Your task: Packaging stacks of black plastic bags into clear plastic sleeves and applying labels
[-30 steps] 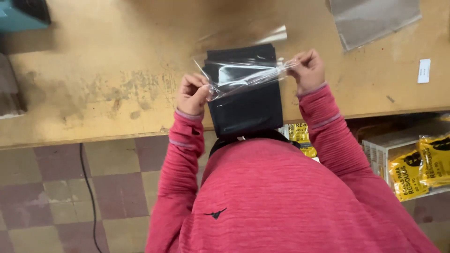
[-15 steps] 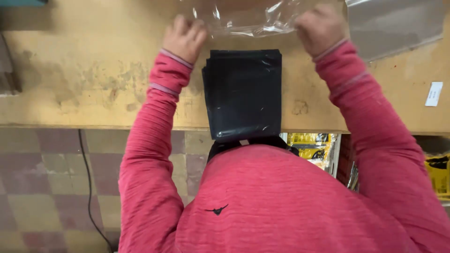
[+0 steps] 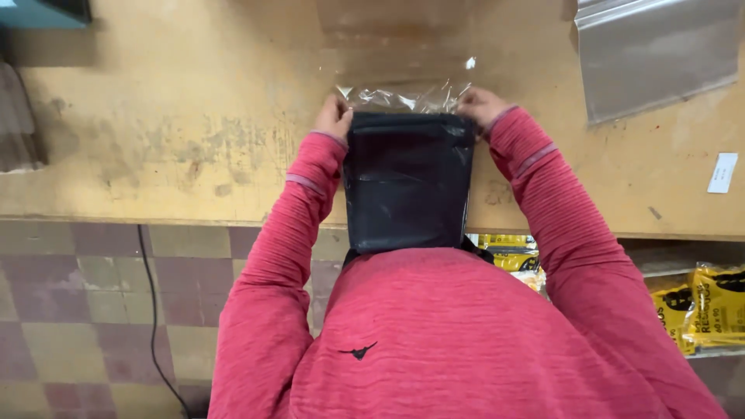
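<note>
Bare bench (image 3: pixel 194 116) leftward; plastic sheet (image 3: pixel 660 54) rightward

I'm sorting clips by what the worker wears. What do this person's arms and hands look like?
Both arms are covered by long red sleeves of a ribbed, heathered knit, each with a paler stripe banding the forearm near the cuff. The left hand and right hand are bare, with no gloves. No rings or watch can be made out. A small black emblem sits on the top's front.

One head-worn camera gives the only view. It looks steeply down over the person's red-sleeved chest, facing forward across the worn wooden workbench (image 3: pixel 155 116), whose near edge crosses the middle of the picture. It sits close: both hands lie within arm's reach (near the top centre). The chequered floor (image 3: pixel 77 310) shows lower left, shelved yellow packets (image 3: pixel 714 306) lower right.
</note>
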